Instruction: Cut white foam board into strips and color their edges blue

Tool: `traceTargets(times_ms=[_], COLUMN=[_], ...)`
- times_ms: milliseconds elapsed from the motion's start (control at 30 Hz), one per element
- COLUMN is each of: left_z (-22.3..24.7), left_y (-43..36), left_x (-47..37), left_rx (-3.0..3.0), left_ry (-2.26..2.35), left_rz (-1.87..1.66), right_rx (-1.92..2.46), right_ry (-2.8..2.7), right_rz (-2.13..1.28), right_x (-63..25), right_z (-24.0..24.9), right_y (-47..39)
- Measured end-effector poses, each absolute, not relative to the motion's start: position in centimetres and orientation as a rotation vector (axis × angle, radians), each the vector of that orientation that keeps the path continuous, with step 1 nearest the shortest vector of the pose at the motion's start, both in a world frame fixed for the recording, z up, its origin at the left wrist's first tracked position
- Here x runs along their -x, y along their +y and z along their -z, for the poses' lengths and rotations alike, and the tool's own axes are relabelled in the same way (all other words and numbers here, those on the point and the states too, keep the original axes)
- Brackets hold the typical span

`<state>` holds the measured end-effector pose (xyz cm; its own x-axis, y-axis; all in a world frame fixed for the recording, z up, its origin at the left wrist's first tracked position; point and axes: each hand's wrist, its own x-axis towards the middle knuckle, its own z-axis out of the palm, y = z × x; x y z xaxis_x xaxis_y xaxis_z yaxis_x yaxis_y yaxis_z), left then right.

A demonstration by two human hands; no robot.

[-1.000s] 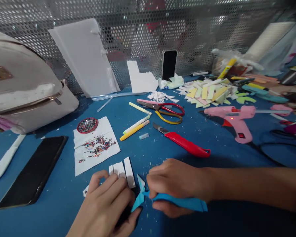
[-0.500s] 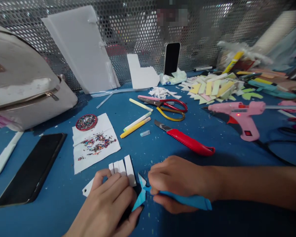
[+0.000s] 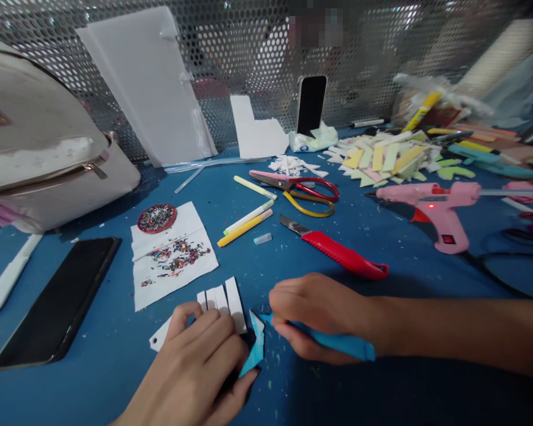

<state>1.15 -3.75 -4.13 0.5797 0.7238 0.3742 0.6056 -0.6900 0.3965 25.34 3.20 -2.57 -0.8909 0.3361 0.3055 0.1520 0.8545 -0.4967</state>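
Observation:
My right hand [image 3: 317,319] is closed around a blue marker pen [image 3: 344,343], its tip pointing left at the edge of a small white piece coloured blue [image 3: 256,349]. That piece is pinched at its lower end between the thumb and fingers of my left hand [image 3: 199,361]. Under my left fingers lie several white strips [image 3: 233,302] side by side, and a white piece with a small hole [image 3: 156,342] sticks out to the left. Ahead of my right hand rests a red-handled utility knife [image 3: 337,248] with its blade out.
Scissors [image 3: 313,195], yellow and green pens [image 3: 245,228] and a small pale blue cap [image 3: 262,239] lie ahead. A pink glue gun [image 3: 448,219] with its light on is at right. White paper with glitter [image 3: 177,257], a black phone [image 3: 55,302] and a bag [image 3: 48,148] are at left.
My right hand and the blue marker have shifted slightly up, the tip moving toward the upper end of the blue-coloured piece. My left hand has stayed nearly still, keeping its pinch.

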Motion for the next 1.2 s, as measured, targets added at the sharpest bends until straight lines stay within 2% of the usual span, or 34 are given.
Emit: traceTargets(times_ms=[100,233,800,900,1033,1200], left_z=[4.15,4.09,3.97,4.01,3.77,3.40], left_y=[-3.87,-3.92,-3.83,-3.78,-3.78,-3.80], left_x=[-1.11,-1.09,-1.04,-1.04,-0.96,-1.05], left_rx=[-2.586,-2.586,-2.573,-2.588,-2.582,-2.564], left_ry=[1.103,1.104,1.090,1.087,1.097,1.116], left_rz=[-0.767,-0.757,-0.753,-0.746,-0.733,-0.677], right_rx=[0.245,0.326,0.174,0.293,0.139,0.247], right_ry=[-2.635,-2.640,-2.636,-2.616,-2.651,-2.618], right_rz=[-0.654,-0.657,-0.676,-0.665,-0.733,-0.771], right_x=[-25.39,-25.43,-25.48,-25.43,-25.50,-25.59], right_z=[2.53,2.56,2.75,2.49,2.43,2.53], right_y=[3.15,3.01,3.02,3.10,3.10,3.07])
